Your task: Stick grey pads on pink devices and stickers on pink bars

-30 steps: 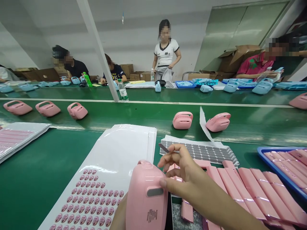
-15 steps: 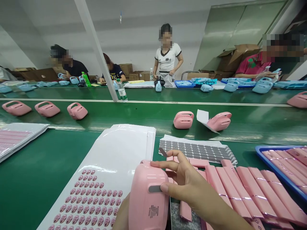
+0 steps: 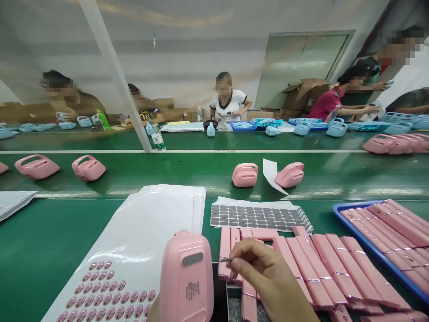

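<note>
A rounded pink plastic device (image 3: 186, 277) stands tilted up in front of me, its printed face toward me. One grey oval sticker (image 3: 192, 259) lies flat near its top, above small dark printing. My left hand (image 3: 153, 311) holds the device from behind and below; only a sliver shows, the fingers being hidden. Just right of the device and apart from it, my right hand (image 3: 264, 273) pinches a second grey sticker (image 3: 225, 259), seen nearly edge-on, between thumb and forefinger. Beyond that hand lies a sheet of grey oval stickers (image 3: 254, 215).
Several long pink parts (image 3: 321, 264) lie to the right, beside a blue tray (image 3: 338, 214) of more. White sheets with round pink stickers (image 3: 167, 210) cover the left. Pink devices (image 3: 245, 175) stand on the green conveyor (image 3: 174, 167); co-workers sit or stand beyond.
My right hand has come away from the device, leaving one grey sticker on it and keeping another in its fingers. The device sits slightly lower and further left in view.
</note>
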The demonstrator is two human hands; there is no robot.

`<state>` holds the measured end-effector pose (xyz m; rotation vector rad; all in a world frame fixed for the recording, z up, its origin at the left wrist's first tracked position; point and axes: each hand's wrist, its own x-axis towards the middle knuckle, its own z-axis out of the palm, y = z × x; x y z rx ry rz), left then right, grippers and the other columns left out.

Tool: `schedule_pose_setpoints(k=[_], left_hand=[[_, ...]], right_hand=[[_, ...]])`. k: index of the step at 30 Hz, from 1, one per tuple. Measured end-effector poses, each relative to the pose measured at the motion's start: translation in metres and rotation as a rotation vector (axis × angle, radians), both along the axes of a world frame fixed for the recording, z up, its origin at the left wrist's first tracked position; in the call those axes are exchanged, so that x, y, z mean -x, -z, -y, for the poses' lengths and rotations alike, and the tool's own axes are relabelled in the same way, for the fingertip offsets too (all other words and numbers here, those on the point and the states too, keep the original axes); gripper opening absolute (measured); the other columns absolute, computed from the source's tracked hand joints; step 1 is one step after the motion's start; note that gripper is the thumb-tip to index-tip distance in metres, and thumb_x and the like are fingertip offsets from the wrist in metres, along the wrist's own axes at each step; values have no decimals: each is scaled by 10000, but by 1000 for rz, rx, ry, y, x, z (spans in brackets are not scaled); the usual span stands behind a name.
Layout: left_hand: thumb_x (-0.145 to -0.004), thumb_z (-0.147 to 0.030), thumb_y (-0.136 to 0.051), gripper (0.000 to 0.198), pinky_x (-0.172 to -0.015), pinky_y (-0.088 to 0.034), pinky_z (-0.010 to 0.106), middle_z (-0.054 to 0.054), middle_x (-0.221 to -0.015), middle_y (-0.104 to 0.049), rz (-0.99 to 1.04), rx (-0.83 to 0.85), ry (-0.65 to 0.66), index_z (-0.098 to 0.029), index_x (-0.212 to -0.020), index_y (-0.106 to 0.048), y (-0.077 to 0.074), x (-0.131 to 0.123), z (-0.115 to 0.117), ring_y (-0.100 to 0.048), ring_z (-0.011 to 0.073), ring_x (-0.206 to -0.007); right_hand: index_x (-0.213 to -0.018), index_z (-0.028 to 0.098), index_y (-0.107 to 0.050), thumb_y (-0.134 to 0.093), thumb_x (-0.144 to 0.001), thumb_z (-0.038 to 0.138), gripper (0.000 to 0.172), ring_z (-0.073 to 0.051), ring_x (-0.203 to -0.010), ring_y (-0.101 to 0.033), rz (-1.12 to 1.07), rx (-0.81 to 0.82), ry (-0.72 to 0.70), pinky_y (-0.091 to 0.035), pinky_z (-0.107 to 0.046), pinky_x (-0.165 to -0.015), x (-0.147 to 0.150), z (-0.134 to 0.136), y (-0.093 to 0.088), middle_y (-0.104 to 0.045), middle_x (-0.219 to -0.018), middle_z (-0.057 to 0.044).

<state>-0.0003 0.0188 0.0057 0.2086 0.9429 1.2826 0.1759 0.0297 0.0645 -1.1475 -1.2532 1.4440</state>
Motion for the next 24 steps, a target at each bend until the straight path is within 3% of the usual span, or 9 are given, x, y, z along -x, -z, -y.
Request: schedule_pose_setpoints(k=[4,6,8,11,13,16,24], left_hand=[[-871,-375,-545,270,-721,-523,358,73,-1018,-590,19,-11,-16,-170,-1046,-569,-4,-3,-3,-584,191,-849],[-867,-391,-545,272,-673,-520,339,63,-937,-604,22,-8,-30,-154,-993,-583,-5,-5,0,-584,173,-773],[-815,-373,-614,246,-609,-504,313,58,-818,-617,18,-8,-49,-135,-880,-612,-4,-7,3,-573,172,-692],[-660,-268,-732,170,-551,-477,284,68,-689,-625,3,-8,-82,-132,-711,-643,-6,-10,8,-560,192,-643],[-588,-207,-753,193,-594,-493,303,73,-724,-643,10,-21,-105,-151,-752,-668,-10,-12,9,-583,230,-709],[-586,-212,-746,334,-714,-513,373,75,-809,-653,46,-4,-110,-174,-907,-665,-17,-14,8,-601,294,-843],[-656,-249,-712,324,-759,-516,388,93,-842,-650,65,32,-73,-137,-954,-654,-14,-11,4,-606,297,-866]], right_hand=[[-742,207,-606,-570,-825,301,130,-158,-705,-548,212,-52,-105,-431,-251,-639,0,6,-3,-592,-736,-6],[-731,222,-579,-542,-837,311,143,-184,-883,-559,303,-81,-125,-445,-259,-723,1,9,-6,-602,-930,-22],[-736,233,-570,-528,-843,334,153,-212,-1124,-482,328,-54,-142,-439,-267,-839,3,11,-9,-542,-1165,-18],[-741,246,-584,-533,-837,338,142,-221,-1257,-386,357,1,-197,-414,-271,-928,6,13,-16,-475,-1299,10],[-732,251,-595,-542,-826,314,125,-220,-1270,-380,395,-13,-237,-395,-276,-959,8,15,-20,-482,-1304,21],[-743,258,-615,-555,-809,290,95,-216,-1308,-336,436,-32,-268,-368,-292,-996,10,16,-23,-457,-1346,35],[-745,260,-622,-570,-795,238,76,-241,-1340,-283,440,-42,-250,-370,-349,-1008,12,17,-20,-472,-1339,23]])
